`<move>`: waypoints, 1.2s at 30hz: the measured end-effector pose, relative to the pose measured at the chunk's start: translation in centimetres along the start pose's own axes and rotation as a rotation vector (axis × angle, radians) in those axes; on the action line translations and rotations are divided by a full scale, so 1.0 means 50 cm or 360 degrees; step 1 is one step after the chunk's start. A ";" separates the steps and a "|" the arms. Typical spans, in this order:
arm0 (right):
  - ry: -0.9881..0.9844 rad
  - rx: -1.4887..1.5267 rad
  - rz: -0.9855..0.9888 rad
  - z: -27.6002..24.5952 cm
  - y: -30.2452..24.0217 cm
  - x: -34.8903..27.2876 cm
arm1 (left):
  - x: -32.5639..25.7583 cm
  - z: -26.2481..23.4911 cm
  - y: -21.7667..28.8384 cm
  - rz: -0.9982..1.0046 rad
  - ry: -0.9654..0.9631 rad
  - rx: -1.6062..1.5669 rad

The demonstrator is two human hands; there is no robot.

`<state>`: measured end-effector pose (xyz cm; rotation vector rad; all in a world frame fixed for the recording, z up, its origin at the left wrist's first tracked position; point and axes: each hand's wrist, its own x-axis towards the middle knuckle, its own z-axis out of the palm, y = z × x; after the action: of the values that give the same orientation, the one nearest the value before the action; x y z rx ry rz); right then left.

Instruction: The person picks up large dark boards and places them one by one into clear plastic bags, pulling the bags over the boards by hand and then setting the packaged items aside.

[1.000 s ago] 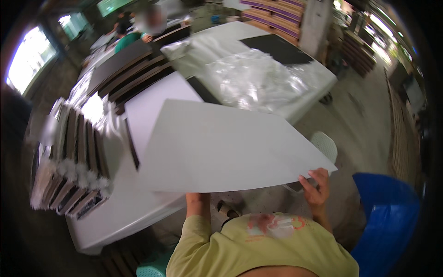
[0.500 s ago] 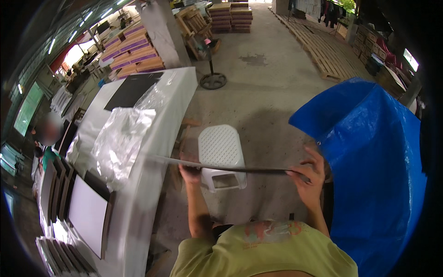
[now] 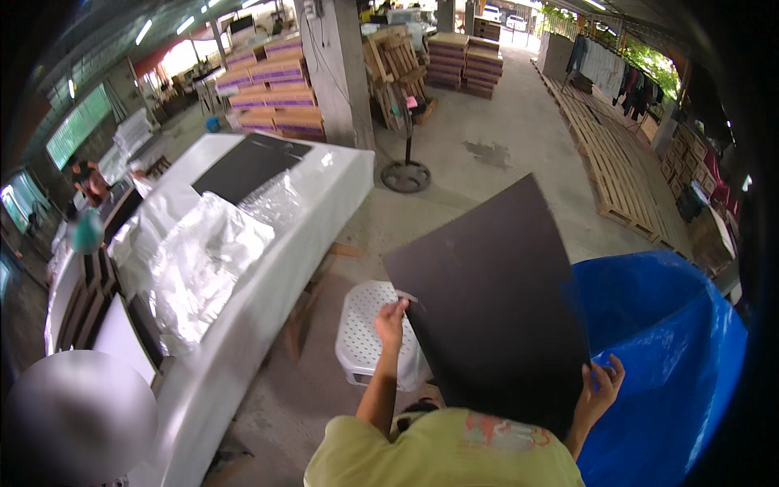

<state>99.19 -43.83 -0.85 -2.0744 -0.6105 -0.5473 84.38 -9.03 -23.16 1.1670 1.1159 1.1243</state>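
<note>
A large dark rectangular panel is held up in front of me, its broad matte face in view, tilted. My left hand is closed on its left edge, with the thumb and fingers pinching the rim. At the lower right edge, my right hand grips the panel with curled fingers, partly hidden behind the edge. Below my left hand a white plastic stool with a perforated seat stands on the floor, partly covered by the panel. A blue plastic sheet hangs in folds beside my right hand.
To the left stands a long table under white sheeting, bearing crumpled clear film, a dark sheet and stacked panels. A blurred round shape fills the lower left. Beyond are a round-based stand, a pillar and pallets.
The panel, seen nearly edge-on before, now shows its broad dark face. My right hand has moved lower and to the right. The whole view has shifted, and a blurred round shape has appeared lower left.
</note>
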 end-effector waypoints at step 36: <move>-0.0912 0.0088 -0.1242 1.547 -0.151 1.053 | 1.022 0.560 0.139 0.0202 0.0841 0.0575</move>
<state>147.54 36.51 -5.26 -1.8833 -1.7804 -0.3342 116.94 39.40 -17.11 1.2627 1.7247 1.4167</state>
